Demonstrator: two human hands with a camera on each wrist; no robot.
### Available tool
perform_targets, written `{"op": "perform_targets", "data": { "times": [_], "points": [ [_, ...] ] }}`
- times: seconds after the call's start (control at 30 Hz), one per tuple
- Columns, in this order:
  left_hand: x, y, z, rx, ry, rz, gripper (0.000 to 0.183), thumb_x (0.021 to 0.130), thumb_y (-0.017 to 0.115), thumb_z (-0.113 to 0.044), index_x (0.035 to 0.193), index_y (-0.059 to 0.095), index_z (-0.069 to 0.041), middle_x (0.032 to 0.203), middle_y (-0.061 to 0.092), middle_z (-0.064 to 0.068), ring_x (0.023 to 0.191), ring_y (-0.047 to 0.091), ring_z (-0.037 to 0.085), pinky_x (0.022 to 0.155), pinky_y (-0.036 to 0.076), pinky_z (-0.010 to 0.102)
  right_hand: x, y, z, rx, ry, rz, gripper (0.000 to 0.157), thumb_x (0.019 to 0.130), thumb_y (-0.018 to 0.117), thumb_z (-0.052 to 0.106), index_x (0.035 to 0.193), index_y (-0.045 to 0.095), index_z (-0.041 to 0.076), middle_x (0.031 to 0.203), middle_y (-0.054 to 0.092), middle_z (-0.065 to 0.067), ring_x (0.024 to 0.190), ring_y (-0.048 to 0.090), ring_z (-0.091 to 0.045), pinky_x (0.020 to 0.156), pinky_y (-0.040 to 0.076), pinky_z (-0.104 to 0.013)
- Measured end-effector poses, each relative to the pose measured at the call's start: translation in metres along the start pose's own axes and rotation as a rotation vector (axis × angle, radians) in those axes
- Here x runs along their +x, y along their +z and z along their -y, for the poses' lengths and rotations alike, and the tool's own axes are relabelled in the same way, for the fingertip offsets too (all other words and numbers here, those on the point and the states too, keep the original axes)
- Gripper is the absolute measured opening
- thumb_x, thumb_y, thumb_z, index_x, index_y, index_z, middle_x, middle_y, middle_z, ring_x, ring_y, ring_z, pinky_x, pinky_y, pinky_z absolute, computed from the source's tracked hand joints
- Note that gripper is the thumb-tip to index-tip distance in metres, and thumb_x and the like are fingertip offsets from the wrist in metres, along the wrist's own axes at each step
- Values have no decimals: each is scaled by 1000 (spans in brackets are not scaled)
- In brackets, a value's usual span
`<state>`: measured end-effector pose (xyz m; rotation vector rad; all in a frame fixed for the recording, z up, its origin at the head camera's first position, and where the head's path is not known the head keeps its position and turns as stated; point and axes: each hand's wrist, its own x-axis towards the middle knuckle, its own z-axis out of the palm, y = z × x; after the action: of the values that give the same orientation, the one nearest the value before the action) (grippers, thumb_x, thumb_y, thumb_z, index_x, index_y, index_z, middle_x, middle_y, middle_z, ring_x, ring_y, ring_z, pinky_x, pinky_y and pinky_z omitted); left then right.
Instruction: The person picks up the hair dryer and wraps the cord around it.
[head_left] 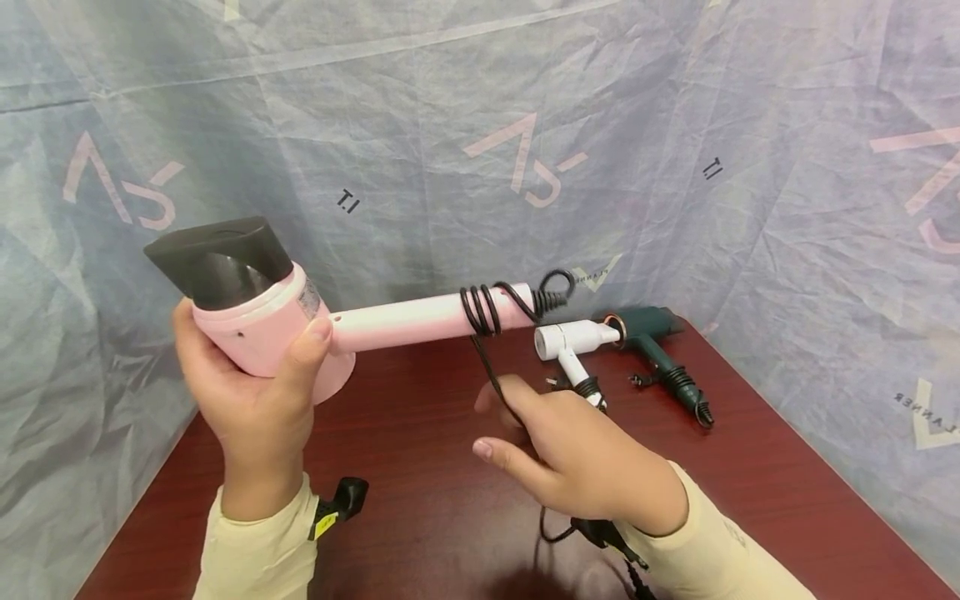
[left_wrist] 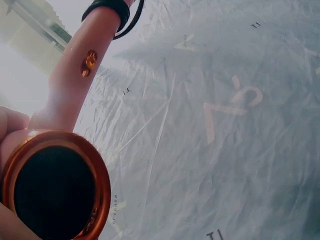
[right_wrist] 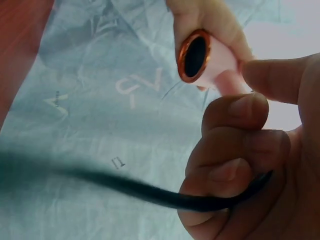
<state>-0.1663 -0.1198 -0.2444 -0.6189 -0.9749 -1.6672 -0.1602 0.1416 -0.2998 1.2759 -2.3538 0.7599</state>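
Observation:
My left hand (head_left: pixel 255 392) grips the pink hair dryer (head_left: pixel 408 323) round its barrel, above the table. Its black nozzle (head_left: pixel 225 260) points up and to the left, and the handle reaches to the right. Several turns of black cord (head_left: pixel 480 310) are wound near the handle's end. From there the cord runs down to my right hand (head_left: pixel 577 450), whose fingers curl round it while the thumb stands apart. In the right wrist view, the cord (right_wrist: pixel 200 202) passes through the curled fingers. The left wrist view shows the dryer's copper-coloured rear ring (left_wrist: pixel 105 185) and copper-coloured controls (left_wrist: pixel 89 62) on the handle.
A white hair dryer (head_left: pixel 573 340) and a dark green one (head_left: pixel 651 325) lie at the table's back right, cords wrapped round their handles. The dark red table (head_left: pixel 420 467) meets grey printed fabric walls (head_left: pixel 420 142). A loop of cord (head_left: pixel 551 533) hangs below my right wrist.

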Motion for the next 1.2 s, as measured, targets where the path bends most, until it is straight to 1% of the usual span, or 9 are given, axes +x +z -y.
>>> {"op": "perform_targets", "data": {
  "times": [0.2, 0.3, 0.43, 0.5, 0.7, 0.77, 0.9, 1.03, 1.2],
  "points": [
    [2, -3, 1, 37, 10, -14, 69, 61, 81, 14, 123, 51, 9, 111, 65, 26, 96, 65, 36, 91, 55, 37, -3, -1, 6, -70, -106, -30, 15, 107, 56, 32, 115, 54, 19, 69, 46, 20, 56, 39, 11, 57, 37, -10],
    [2, -4, 1, 58, -11, 10, 69, 62, 81, 14, 124, 51, 8, 111, 64, 26, 94, 65, 35, 89, 55, 36, -5, -4, 8, -117, -126, -63, 12, 107, 55, 30, 112, 56, 19, 71, 48, 21, 58, 40, 10, 58, 37, -10],
    [0, -6, 2, 144, -50, 56, 71, 63, 81, 12, 127, 52, 5, 115, 64, 22, 97, 64, 33, 89, 53, 34, -6, -10, 10, -180, -153, -116, 10, 108, 54, 27, 107, 59, 19, 76, 51, 20, 61, 41, 7, 59, 39, -12],
    [-1, -8, 3, 215, -76, 82, 73, 64, 83, 11, 130, 53, 2, 117, 64, 20, 99, 63, 32, 90, 52, 33, -7, -12, 10, -206, -168, -148, 11, 108, 53, 26, 103, 59, 19, 77, 51, 19, 61, 41, 6, 59, 39, -13],
    [-5, -21, 11, 550, -136, 171, 80, 66, 90, -1, 136, 54, -12, 119, 65, 4, 102, 63, 23, 88, 51, 28, -8, -19, 6, -230, -205, -213, 13, 108, 52, 21, 98, 58, 15, 72, 43, 14, 61, 36, 3, 57, 34, -12],
    [-6, -24, 13, 610, -139, 206, 80, 68, 90, -4, 137, 53, -16, 119, 65, 1, 101, 63, 21, 87, 50, 27, -7, -21, 5, -225, -211, -232, 15, 109, 51, 23, 100, 60, 14, 71, 44, 14, 61, 37, 3, 57, 35, -12],
    [-7, -25, 15, 623, -117, 258, 79, 68, 90, -4, 137, 54, -13, 115, 66, 0, 96, 63, 20, 84, 51, 26, -6, -25, 3, -190, -256, -309, 19, 109, 51, 24, 100, 63, 13, 72, 46, 13, 62, 39, 3, 58, 36, -11],
    [-8, -21, 11, 621, -67, 337, 82, 66, 90, -2, 138, 53, -5, 115, 65, 0, 97, 62, 17, 88, 49, 26, -2, -30, 1, -171, -317, -383, 24, 109, 51, 25, 100, 67, 11, 74, 50, 11, 64, 43, 1, 60, 38, -14],
    [-9, -12, -2, 644, -24, 431, 82, 65, 87, -2, 139, 53, 1, 110, 69, 5, 96, 63, 10, 91, 48, 23, 0, -33, -1, -171, -318, -404, 28, 110, 50, 29, 103, 70, 11, 80, 56, 11, 68, 47, 0, 64, 41, -16]
  ]
}}
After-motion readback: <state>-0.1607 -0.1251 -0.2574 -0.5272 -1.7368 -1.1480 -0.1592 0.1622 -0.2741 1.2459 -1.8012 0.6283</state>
